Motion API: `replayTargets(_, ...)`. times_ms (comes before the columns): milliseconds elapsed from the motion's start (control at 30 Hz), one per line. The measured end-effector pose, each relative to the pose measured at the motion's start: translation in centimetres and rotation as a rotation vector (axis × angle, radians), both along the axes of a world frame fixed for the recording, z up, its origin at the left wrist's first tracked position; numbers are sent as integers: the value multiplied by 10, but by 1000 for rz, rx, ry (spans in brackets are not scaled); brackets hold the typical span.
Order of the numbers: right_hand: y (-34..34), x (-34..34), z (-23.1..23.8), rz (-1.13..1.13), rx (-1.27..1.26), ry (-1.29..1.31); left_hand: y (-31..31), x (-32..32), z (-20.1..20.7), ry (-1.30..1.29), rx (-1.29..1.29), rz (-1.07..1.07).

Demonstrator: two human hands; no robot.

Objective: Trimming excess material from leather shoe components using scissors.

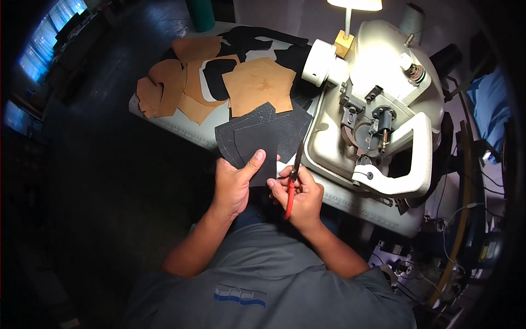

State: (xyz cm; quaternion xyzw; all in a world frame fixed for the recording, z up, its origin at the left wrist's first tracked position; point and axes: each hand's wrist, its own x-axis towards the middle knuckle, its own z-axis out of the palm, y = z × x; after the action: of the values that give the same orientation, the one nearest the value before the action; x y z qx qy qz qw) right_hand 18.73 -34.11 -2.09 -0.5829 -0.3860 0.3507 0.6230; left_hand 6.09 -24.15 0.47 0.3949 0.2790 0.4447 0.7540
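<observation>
My left hand [232, 186] grips a black leather piece [256, 140] with the thumb on top; the fingers beneath are hidden. Pale lines are marked along the leather's upper and left edges. In my right hand [308, 202] is a pair of scissors [290, 198] with red handles, its dark blades pointing up and away from me. The right thumb and fingertips are close to the leather's lower right edge; whether they touch it I cannot tell. Another dark leather piece [295, 130] lies on the table just behind.
A cream sewing machine [329, 148] stands at the right of the table [189, 131]. Tan leather pieces [260, 82] and black cut pieces [219, 79] are spread across the far left. Behind the machine is a lit lamp [356, 4]; a green cylinder [201, 15] stands at the far edge.
</observation>
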Motion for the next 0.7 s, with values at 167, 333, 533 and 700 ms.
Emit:
replayTargets(167,4,0,-5,1,11,-164,7,3,-6,95,108,130)
replayTargets(333,12,3,0,22,37,-371,19,11,3,16,26,35)
replayTargets(533,15,2,2,-9,90,-379,50,23,2,-83,-100,60)
replayTargets(700,10,0,0,54,31,-248,85,29,8,342,526,375)
